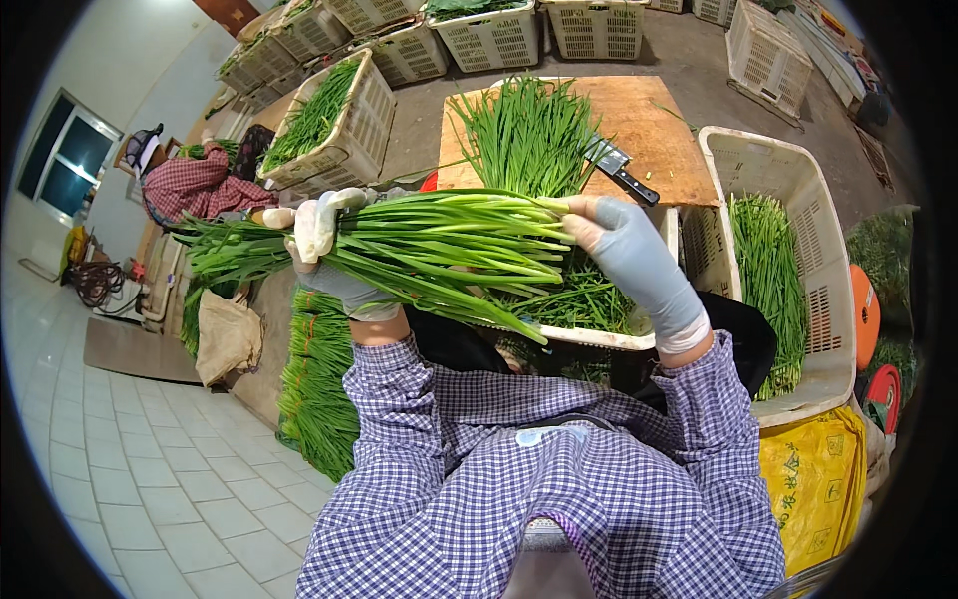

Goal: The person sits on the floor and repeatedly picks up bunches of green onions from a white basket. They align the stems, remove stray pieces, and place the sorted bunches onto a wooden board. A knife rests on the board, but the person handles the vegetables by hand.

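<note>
A long bunch of garlic chives lies level in front of me, leafy tips to the left and pale cut ends to the right. My left hand, in a grey glove with whitish fingertips, is closed round its middle. At the pale ends, my right hand pinches some stalks between bare thumb and fingertips; its grey glove covers the rest. Beyond the bunch, a pile of loose chives rests on a wooden board. A wide-bladed knife with a black handle lies beside that pile.
Under my hands stands a white crate holding loose chives. A larger crate with chives is on my right, above a yellow sack. Tied bundles stack at my left. Another person sits at far left, near a filled crate.
</note>
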Demonstrator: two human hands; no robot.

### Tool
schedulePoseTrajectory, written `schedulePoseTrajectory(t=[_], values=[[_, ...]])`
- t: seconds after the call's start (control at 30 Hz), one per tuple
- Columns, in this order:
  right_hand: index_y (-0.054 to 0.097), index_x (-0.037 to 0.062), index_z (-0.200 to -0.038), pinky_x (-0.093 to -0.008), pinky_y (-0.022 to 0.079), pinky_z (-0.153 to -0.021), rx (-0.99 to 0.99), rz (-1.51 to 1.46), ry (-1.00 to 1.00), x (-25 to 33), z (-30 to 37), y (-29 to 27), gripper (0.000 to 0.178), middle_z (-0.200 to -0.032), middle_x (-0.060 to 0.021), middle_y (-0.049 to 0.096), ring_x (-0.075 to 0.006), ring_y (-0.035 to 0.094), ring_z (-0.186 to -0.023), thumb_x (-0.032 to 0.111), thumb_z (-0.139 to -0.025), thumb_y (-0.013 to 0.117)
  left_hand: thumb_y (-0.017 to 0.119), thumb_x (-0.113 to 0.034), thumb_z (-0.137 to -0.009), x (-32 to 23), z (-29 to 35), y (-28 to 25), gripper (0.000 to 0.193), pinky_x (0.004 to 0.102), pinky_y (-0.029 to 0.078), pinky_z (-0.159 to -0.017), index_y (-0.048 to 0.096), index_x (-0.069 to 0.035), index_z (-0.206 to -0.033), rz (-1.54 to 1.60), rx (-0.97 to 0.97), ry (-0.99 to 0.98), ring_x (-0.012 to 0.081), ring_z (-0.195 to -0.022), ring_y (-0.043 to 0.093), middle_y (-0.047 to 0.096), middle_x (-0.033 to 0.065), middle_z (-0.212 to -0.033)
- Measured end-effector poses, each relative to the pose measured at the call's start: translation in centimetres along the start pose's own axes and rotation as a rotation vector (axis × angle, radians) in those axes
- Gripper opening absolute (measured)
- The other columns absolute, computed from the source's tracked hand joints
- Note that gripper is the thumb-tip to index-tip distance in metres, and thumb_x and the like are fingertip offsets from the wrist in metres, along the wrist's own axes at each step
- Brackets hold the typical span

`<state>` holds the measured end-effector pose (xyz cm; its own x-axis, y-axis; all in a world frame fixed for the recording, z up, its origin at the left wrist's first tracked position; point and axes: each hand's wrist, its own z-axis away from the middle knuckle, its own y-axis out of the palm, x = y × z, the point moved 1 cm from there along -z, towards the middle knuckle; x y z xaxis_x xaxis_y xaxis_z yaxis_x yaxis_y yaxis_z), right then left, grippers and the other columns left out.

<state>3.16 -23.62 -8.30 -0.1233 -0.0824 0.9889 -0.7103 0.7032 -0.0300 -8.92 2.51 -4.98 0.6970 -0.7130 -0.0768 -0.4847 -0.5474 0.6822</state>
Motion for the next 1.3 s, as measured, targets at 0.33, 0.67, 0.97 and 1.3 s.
schedulePoseTrajectory(t=[0.33,0.67,0.97,1.3], values=[[0.068,-0.0010,-0.074,-0.0345,0.049,-0.071,-0.336,0.439,0.208,-13.3,0.6,-10.5,0.040,-0.071,-0.0124,0.067,-0.0202,0.064,-0.071,0.032,-0.095,0.060,0.063,-0.009,-0.089,-0.4,-0.3,-0.3,0.012,0.0407,0.039,-0.108,0.068,-0.010,-0.099,-0.336,-0.090,0.028,0.0133,-0.083,0.055,0.055,-0.0046,-0.078],[0.060,-0.0020,-0.129,-0.0303,0.048,-0.096,0.206,0.042,0.147,-4.6,3.6,-0.3,0.046,-0.114,-0.0112,0.068,-0.0170,0.062,-0.106,0.025,-0.093,0.066,0.055,-0.005,-0.095,3.3,-1.5,-0.7,0.035,0.0350,0.056,-0.077,0.051,0.001,-0.129,-0.697,-0.582,-0.165,0.0226,-0.085,0.065,0.066,0.0148,-0.096],[0.031,0.0018,-0.152,-0.0372,0.036,-0.113,0.012,0.480,-0.113,-2.5,2.5,-2.5,0.094,-0.151,-0.0218,0.043,-0.0290,0.043,-0.139,0.020,-0.076,0.082,0.064,-0.007,-0.092,8.3,1.0,0.3,0.030,0.0316,0.056,-0.073,0.057,-0.001,-0.121,-0.824,-0.689,-0.459,0.0184,-0.078,0.065,0.067,0.0095,-0.088],[0.030,0.0051,-0.151,-0.0450,0.053,-0.085,-0.031,0.472,0.034,-6.9,3.0,7.3,0.089,-0.113,-0.0285,0.063,-0.0416,0.064,-0.103,0.021,-0.076,0.075,0.068,-0.009,-0.091,9.1,7.3,0.5,0.033,0.0314,0.056,-0.081,0.063,0.001,-0.122,-0.800,-0.775,-0.720,0.0179,-0.087,0.067,0.070,0.0086,-0.099]])
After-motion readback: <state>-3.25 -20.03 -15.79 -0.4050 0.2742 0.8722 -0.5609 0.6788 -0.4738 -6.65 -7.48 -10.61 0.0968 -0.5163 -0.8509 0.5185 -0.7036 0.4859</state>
